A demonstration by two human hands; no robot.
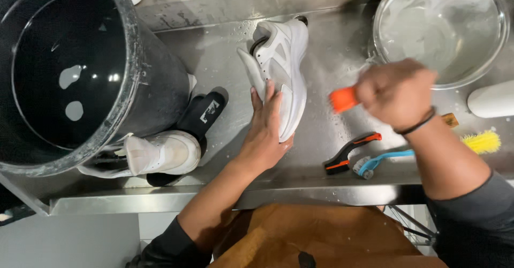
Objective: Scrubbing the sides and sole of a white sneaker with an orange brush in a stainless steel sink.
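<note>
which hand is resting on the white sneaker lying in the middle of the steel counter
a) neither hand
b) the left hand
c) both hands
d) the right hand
b, the left hand lies flat on the side of the white sneaker, while the right hand is off to the side, closed around an orange-handled tool above the counter.

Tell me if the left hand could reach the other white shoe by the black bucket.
Probably yes: the left hand rests on one white shoe, and the second white shoe lies uncovered on the steel counter beside it.
</note>
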